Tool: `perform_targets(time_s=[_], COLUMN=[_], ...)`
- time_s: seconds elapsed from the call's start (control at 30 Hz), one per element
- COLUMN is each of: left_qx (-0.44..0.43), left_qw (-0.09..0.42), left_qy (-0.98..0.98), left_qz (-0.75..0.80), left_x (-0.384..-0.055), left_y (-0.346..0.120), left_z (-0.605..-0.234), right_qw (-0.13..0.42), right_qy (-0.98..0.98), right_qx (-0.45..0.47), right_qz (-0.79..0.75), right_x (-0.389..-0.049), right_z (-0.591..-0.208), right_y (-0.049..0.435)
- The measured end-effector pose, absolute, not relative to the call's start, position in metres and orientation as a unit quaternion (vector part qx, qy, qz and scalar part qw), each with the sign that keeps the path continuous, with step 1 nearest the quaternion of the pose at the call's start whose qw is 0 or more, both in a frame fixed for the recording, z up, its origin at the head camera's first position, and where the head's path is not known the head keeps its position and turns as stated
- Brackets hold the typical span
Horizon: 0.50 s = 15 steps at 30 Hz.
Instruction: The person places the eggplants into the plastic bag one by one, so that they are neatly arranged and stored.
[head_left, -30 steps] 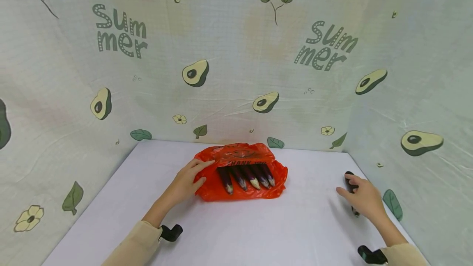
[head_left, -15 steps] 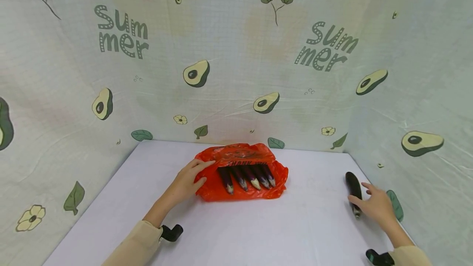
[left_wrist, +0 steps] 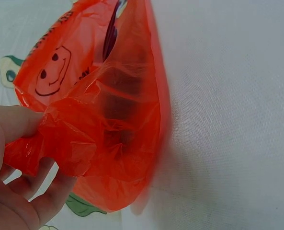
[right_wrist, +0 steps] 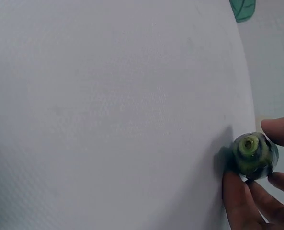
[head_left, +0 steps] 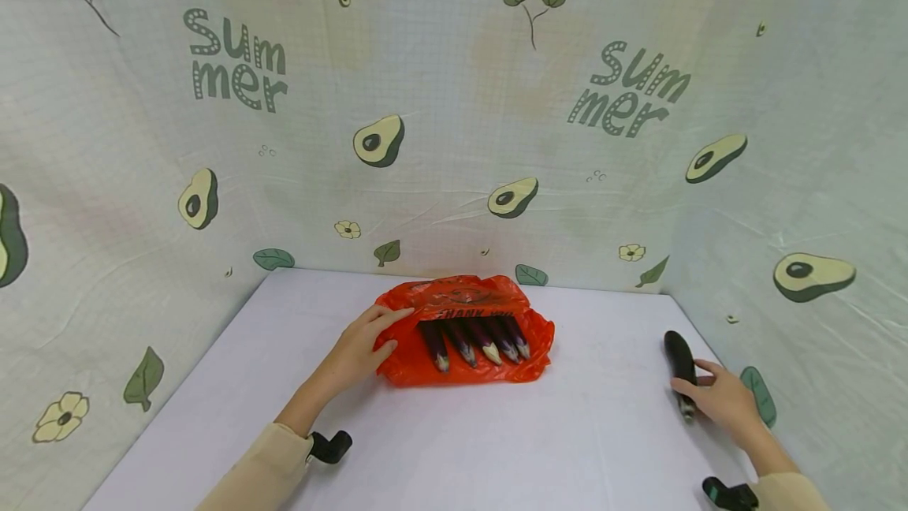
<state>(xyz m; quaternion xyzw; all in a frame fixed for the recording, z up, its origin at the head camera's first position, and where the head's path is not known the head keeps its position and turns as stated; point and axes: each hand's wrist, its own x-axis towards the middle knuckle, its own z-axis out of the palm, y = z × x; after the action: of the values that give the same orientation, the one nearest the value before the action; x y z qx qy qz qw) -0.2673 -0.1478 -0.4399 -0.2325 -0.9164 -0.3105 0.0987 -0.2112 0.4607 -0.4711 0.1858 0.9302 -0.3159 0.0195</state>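
Observation:
A red plastic bag (head_left: 418,373) lies at the middle back of the table, its mouth facing me. Several dark purple eggplants (head_left: 462,342) show inside, stem ends outward. My left hand (head_left: 355,349) holds the bag's left edge; in the left wrist view the thumb and fingers pinch the crumpled red film (left_wrist: 70,136). At the far right, a single eggplant (head_left: 679,357) lies on the table, stem end toward me. My right hand (head_left: 727,400) grips it from the right side. The right wrist view shows thumb and fingers around its green stem end (right_wrist: 254,155).
A white table (head_left: 496,448) spans the scene, narrowing toward the back. Cloth walls (head_left: 440,243) printed with avocados and leaves enclose it at the back and both sides. The right cloth wall (head_left: 837,369) stands close beside my right hand.
My right hand has shifted from above the lone eggplant to its right side, and its fingers have closed in on it. My left hand stays at the bag.

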Motion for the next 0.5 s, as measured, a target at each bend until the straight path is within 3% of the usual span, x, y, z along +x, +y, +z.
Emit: perform_targets(time_s=[0.5], left_qx=[-0.23], left_qw=[0.097], left_qy=[-0.917], left_qz=[-0.31], left_x=[-0.2683], left_y=[-0.1473], left_z=[-0.4403], right_qw=[0.058], right_qy=[0.899], right_qx=[0.202], right_qz=[-0.384], right_x=[-0.2086], right_z=[-0.4678], right_y=[0.4624])
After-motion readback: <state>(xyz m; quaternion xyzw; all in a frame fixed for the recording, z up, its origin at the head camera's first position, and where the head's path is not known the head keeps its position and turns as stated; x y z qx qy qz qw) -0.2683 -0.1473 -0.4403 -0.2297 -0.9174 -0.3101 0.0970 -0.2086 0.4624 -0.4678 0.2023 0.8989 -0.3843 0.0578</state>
